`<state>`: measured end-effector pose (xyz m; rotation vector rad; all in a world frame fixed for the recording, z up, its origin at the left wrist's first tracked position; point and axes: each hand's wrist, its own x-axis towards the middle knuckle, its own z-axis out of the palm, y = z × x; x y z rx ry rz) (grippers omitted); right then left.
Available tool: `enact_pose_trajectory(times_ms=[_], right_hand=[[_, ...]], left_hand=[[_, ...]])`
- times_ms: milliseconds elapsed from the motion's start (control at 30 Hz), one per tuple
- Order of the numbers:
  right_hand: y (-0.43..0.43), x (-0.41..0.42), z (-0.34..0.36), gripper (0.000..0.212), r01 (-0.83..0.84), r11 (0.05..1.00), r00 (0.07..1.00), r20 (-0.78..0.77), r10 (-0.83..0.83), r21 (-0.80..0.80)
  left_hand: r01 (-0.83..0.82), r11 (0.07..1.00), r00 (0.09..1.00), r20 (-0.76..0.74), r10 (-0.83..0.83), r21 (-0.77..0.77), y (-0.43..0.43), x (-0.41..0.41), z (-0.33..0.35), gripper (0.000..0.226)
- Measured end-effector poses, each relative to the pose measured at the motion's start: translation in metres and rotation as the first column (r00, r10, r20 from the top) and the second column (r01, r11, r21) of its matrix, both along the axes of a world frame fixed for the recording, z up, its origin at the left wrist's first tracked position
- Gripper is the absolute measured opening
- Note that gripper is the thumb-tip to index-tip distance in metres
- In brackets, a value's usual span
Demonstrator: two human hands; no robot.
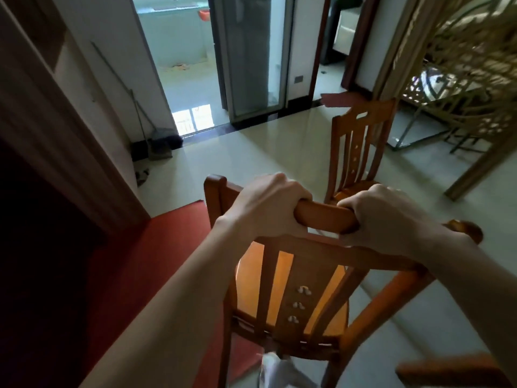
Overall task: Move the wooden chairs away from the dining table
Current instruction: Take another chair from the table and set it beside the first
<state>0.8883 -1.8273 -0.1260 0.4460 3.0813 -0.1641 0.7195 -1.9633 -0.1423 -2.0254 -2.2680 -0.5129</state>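
Observation:
A wooden chair [293, 298] with a slatted back and orange seat stands right in front of me, its back toward me. My left hand [268, 205] and my right hand [391, 217] both grip its top rail, side by side. A second wooden chair [358, 152] stands farther ahead on the pale tiled floor, its back turned toward me. A glass-topped table [436, 88] shows at the right behind a gilded lattice screen. At the bottom right corner the edge of another wooden piece [447, 368] pokes in.
A red mat [156, 247] lies under the near chair's left side. A dark doorway and its frame [84, 152] stand at the left. A broom and dustpan [159, 141] lean on the wall by a sliding glass door [251, 57]. The lattice screen [475, 79] rises at the right.

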Motion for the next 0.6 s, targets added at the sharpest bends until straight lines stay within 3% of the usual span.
enact_pose_trajectory(times_ms=[233,367,500,600], right_hand=[[0.076,-0.066,-0.023,0.025,0.176,0.984,0.984,0.016,-0.176,-0.035],[0.104,-0.078,-0.031,0.055,0.311,0.948,0.95,-0.013,-0.312,-0.067],[0.12,-0.08,-0.04,0.023,0.473,0.878,0.881,0.013,-0.474,-0.075],[0.131,-0.084,-0.043,0.013,0.604,0.794,0.797,0.054,-0.602,-0.07]], left_hand=[[0.179,0.98,0.984,0.016,-0.178,-0.09,0.108,-0.087,-0.016,0.019],[0.319,0.943,0.948,0.022,-0.318,-0.093,0.166,-0.112,-0.023,0.023],[0.452,0.874,0.887,-0.009,-0.461,-0.179,0.223,-0.124,-0.032,0.027],[0.589,0.791,0.803,0.009,-0.596,-0.163,0.263,-0.13,-0.042,0.027]])
